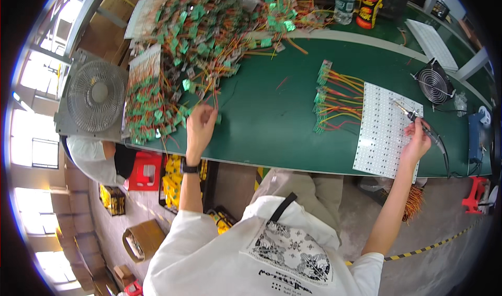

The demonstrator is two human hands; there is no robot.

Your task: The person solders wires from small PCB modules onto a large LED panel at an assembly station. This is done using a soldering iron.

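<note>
My left hand [201, 126] is at the front edge of a big heap of small green circuit boards with red and yellow wires [198, 29]. Its fingertips are pinched together around thin red wires [214, 98]; the board end of these is hard to make out. A soldering iron [422, 122] is gripped in my right hand [417, 141], its tip over a white perforated panel [384, 131] on the right of the table. Along the panel's left edge, several wired green boards [321, 100] lie in a column, their wires running to the panel.
A grey fan [97, 89] stands at the left end of the green table [261, 123]. Farther right are a small black fan [434, 84] and a blue soldering station [476, 138]. Two bottles [369, 6] stand at the back. Another person [91, 157] is at the lower left.
</note>
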